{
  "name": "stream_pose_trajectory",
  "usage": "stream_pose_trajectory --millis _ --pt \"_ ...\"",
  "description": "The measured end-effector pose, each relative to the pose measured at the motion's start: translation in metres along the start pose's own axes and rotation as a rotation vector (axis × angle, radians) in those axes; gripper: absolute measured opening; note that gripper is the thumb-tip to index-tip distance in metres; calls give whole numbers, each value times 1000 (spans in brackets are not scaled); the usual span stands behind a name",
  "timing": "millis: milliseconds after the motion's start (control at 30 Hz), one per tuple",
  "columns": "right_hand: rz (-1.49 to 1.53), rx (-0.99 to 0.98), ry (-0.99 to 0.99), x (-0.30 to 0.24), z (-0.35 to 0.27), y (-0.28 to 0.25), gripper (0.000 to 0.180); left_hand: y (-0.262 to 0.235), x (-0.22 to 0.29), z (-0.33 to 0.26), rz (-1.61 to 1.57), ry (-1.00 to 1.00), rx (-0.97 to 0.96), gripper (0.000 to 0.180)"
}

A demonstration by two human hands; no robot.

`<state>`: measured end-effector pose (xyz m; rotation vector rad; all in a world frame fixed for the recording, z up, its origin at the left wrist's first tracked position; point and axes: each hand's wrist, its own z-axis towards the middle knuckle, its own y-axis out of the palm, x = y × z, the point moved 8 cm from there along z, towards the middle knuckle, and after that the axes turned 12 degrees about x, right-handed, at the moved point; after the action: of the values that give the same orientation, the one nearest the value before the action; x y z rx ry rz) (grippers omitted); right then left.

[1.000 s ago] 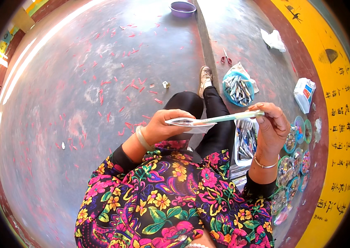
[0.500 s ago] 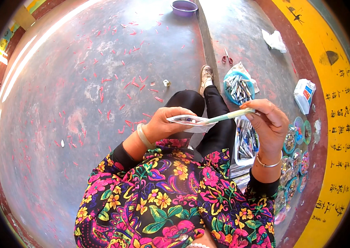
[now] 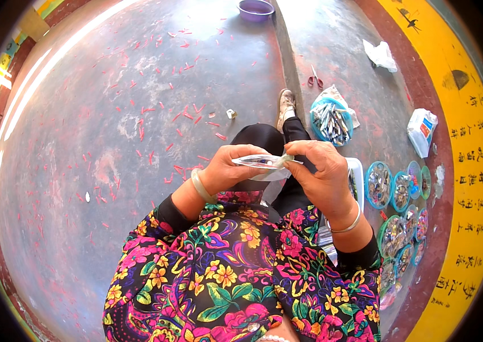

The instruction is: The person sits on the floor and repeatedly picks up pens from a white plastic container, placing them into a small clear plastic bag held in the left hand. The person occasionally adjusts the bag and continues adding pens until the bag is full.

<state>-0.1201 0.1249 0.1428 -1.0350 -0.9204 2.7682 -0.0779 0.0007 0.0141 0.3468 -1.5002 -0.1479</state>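
Here, labelled from the hands outward.
Left grip: the left hand (image 3: 227, 168) pinches the rim of a small clear plastic lid (image 3: 259, 161), held flat above the lap.
Right grip: the right hand (image 3: 320, 171) closes its fingertips on the lid's other edge, touching the left.
Lid's place: between both hands, over the black-trousered knees.
Right side: a blue basket of sticks (image 3: 331, 121), red scissors (image 3: 315, 80), and round lidded tubs (image 3: 379, 183) on the floor.
Floor: grey concrete (image 3: 81, 125) strewn with red scraps.
Far end: a purple bowl (image 3: 255, 9).
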Motion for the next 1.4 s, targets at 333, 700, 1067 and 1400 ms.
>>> stream_pose_trajectory --millis 333,700,1067,1400 --pt "-85 19 -64 6 -14 15 18 -2 1 2 -20 8 28 24" --pt "585 -50 694 77 -49 39 31 -14 2 3 -27 6 82 24" --pt "586 153 551 71 -53 26 8 -9 11 3 148 67 57 26" --pt "607 194 355 63 -57 16 9 3 15 10 35 48 -14 25"
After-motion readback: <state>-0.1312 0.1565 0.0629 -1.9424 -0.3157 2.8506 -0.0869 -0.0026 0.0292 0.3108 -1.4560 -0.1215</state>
